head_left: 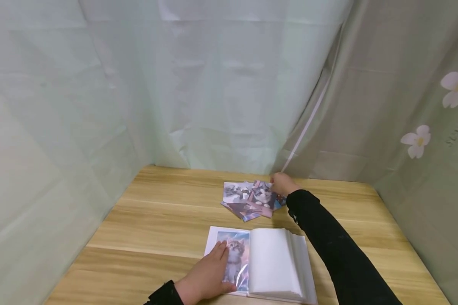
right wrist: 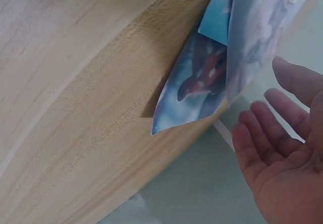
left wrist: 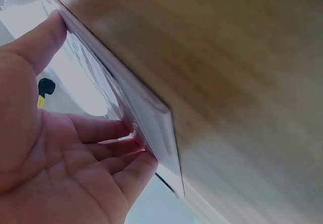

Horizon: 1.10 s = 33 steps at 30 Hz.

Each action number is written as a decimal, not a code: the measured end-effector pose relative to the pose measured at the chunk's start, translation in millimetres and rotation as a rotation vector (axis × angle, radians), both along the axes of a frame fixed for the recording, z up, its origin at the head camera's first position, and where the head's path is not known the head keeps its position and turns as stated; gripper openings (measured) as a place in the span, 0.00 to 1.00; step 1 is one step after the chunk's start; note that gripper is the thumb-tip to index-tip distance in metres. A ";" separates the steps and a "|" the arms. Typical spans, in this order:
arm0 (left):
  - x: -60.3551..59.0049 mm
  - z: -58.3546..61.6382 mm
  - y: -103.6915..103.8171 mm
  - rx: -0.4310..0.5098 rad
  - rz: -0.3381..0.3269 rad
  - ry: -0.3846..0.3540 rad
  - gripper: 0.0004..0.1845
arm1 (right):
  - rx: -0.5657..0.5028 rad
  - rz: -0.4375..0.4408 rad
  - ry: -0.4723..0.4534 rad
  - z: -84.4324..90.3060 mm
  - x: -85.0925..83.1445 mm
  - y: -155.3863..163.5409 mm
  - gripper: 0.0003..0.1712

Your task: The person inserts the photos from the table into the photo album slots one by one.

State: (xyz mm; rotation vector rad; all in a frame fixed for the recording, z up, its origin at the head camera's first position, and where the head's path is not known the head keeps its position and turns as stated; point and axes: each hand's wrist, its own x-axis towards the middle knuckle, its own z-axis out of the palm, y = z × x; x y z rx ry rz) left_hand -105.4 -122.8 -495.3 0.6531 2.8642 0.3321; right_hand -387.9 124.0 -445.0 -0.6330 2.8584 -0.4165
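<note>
So there's a photo album [head_left: 269, 264] lying open on the wooden counter [head_left: 156, 212], close to the person's body, a bit right of centre. The left page has a kitten picture [head_left: 236, 254] slipped into its sleeve, and the right side is a thick stack of blank white pages. The left hand [head_left: 208, 277] rests flat on that left page, fingers [left wrist: 101, 130] straight and pressing down, not gripping anything. In the left wrist view the fingertips sit right at the edge of the glossy plastic page, with the thumb laid along it higher up.

Further back on the counter, well apart from the album, is a loose pile of photos [head_left: 248, 199] fanned out, mostly cat pictures. The right hand [head_left: 282, 184], in a black sleeve [head_left: 328, 245], is reaching to the right edge of that pile. From the head view it looks like it's at or touching the photos, hard to tell which. The right wrist view shows the palm open and fingers [right wrist: 262, 143] relaxed and spread, just beside the corner of the photos [right wrist: 202, 82], holding nothing. One photo there has a dark reddish shape on blue, too blurred to make out.

Behind everything hangs a pale greenish curtain [head_left: 213, 84], with flower prints [head_left: 417, 140] on the right side.
</note>
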 end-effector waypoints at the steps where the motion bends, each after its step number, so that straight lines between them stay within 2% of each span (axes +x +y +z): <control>1: 0.4 -0.3 0.2 -0.005 -0.003 0.005 0.55 | 0.003 0.003 0.010 -2.2 -0.5 -0.5 0.12; 5: 1.1 -0.6 0.7 -0.018 -0.014 0.024 0.54 | 0.032 0.003 0.055 -9.8 -1.6 -1.4 0.18; 10: 0.8 0.3 0.5 -0.030 -0.020 0.028 0.54 | 0.064 -0.002 0.045 -15.5 0.7 -4.3 0.31; 17: 1.1 0.4 1.7 -0.033 -0.022 0.027 0.55 | 0.082 0.026 0.103 -20.2 8.8 -4.7 0.27; 22: 1.7 2.9 3.0 -0.026 -0.025 0.030 0.54 | 0.085 0.001 0.134 -26.5 9.2 -3.5 0.32; 28: 0.8 4.2 2.0 -0.012 -0.031 0.033 0.54 | -0.019 -0.061 0.148 -36.9 3.1 -1.0 0.34; 33: 0.2 4.7 1.2 -0.008 -0.035 0.040 0.54 | -0.123 -0.096 0.098 -38.9 0.4 0.9 0.26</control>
